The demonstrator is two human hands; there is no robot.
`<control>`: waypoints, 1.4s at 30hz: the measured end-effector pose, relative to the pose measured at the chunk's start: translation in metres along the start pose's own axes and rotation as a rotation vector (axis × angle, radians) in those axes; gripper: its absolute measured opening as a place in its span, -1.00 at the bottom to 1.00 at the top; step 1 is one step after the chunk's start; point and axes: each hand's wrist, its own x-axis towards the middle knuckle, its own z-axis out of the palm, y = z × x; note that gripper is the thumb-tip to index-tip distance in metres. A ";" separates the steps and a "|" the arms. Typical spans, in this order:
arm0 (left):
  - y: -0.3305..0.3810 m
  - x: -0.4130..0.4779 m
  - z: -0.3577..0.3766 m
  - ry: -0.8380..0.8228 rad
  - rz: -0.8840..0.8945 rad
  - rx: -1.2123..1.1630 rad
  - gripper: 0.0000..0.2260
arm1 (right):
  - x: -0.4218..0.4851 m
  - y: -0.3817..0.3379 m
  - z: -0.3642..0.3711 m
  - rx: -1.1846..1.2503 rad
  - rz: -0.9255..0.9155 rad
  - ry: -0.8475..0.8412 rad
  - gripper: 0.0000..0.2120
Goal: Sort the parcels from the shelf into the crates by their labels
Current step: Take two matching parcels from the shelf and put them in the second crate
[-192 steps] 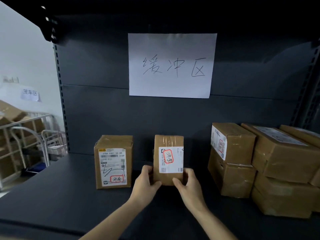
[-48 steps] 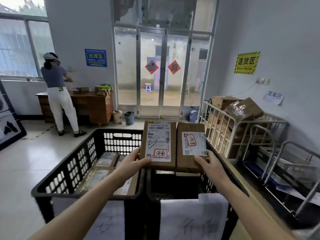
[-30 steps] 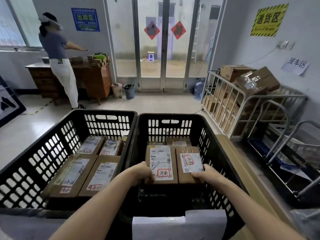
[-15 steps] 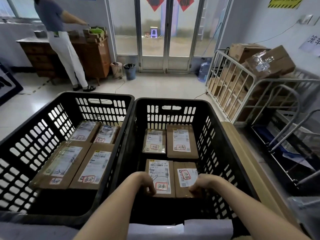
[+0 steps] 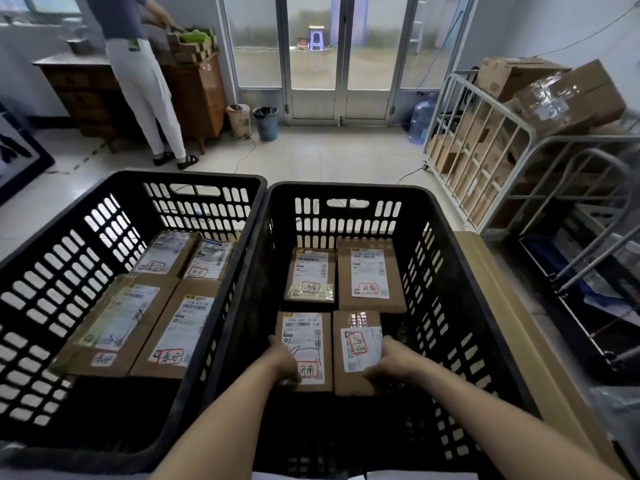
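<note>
Right crate (image 5: 346,192): our left hand (image 5: 281,363) grips the scribbled-label parcel (image 5: 304,336), our right hand (image 5: 389,358) grips the taped parcel (image 5: 358,348). Both seemingly seated label-up for checking destinations.

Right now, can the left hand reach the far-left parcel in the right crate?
Probably yes. The left hand is inside the right crate, gripping the near-left parcel; the far-left parcel lies flat just beyond it, label up, nothing over it. It would need to let go first.
</note>
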 end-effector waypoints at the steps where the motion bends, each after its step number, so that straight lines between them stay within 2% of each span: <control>1: 0.000 0.001 0.002 -0.004 0.005 -0.013 -0.12 | 0.001 0.001 -0.001 0.005 0.005 -0.011 -0.36; 7: -0.003 0.006 0.002 -0.038 0.038 0.052 -0.02 | 0.007 0.005 -0.004 -0.065 0.036 -0.022 -0.31; 11: -0.001 -0.003 0.003 0.071 0.161 0.341 -0.05 | 0.001 0.002 -0.007 -0.216 0.019 0.095 -0.12; 14: 0.001 -0.007 -0.001 0.210 0.327 0.749 -0.23 | -0.005 -0.006 -0.004 -0.530 -0.169 0.243 -0.03; 16: 0.003 -0.006 -0.006 0.252 0.404 0.940 -0.39 | -0.006 -0.010 0.003 -0.731 -0.355 0.253 -0.14; 18: 0.004 -0.003 -0.008 0.248 0.430 1.043 -0.47 | -0.008 -0.012 0.007 -0.842 -0.439 0.208 -0.25; 20: 0.004 0.001 -0.009 0.217 0.430 1.054 -0.51 | -0.007 -0.010 0.007 -0.888 -0.449 0.161 -0.30; 23: 0.005 0.004 -0.008 0.174 0.417 1.046 -0.48 | -0.004 -0.008 0.004 -0.851 -0.414 0.106 -0.24; 26: 0.007 0.007 -0.009 0.161 0.406 1.042 -0.45 | 0.001 -0.008 0.003 -0.816 -0.408 0.082 -0.26; 36: 0.007 -0.002 -0.006 0.219 0.427 1.085 -0.50 | -0.003 -0.015 0.002 -0.888 -0.372 0.071 -0.24; 42: 0.006 -0.024 -0.020 0.288 0.440 0.993 -0.48 | -0.022 -0.027 -0.003 -0.826 -0.357 0.145 -0.33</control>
